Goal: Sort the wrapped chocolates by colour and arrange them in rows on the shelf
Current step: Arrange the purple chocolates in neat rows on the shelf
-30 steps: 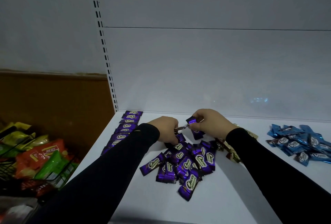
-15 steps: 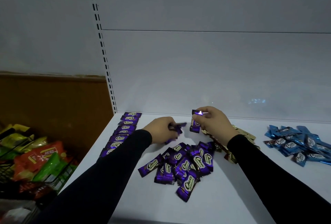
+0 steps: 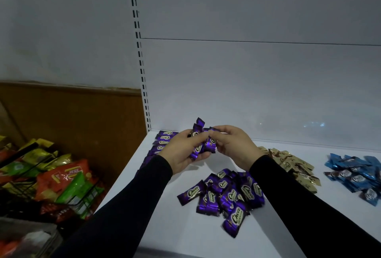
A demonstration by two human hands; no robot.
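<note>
- Both hands meet above the shelf [image 3: 185, 237] at about 12 o'clock from the loose purple pile [image 3: 224, 196]. The left hand [image 3: 183, 152] curls round a small bundle of purple chocolates [image 3: 199, 144], thumb across the wrappers, some ends sticking up past the fingers. The right hand [image 3: 233, 144] pinches one end of the same bundle with thumb and fingertips.
- The step looks like squaring up a handful before laying it down. To do it well, I would turn every wrapper face up and the same way round, with the ends level, so each one sits flat.
- A purple row [image 3: 164, 140] already runs along the shelf's left edge, at 9 o'clock from the hands; the new pieces should probably extend it without overlapping.
- A gold pile [image 3: 292, 165] lies at 3 o'clock, and a blue pile [image 3: 354, 177] further right; neither is in rows yet.
- Foil is slippery, so a loose grip may spill the bundle.
- Purple wrappers read "Choco" in pale script; the smaller line beneath is unreadable. Blue ones carry a similar oval mark.
- Snack bags [image 3: 61, 177] at 8 o'clock bear print too small to read.
</note>
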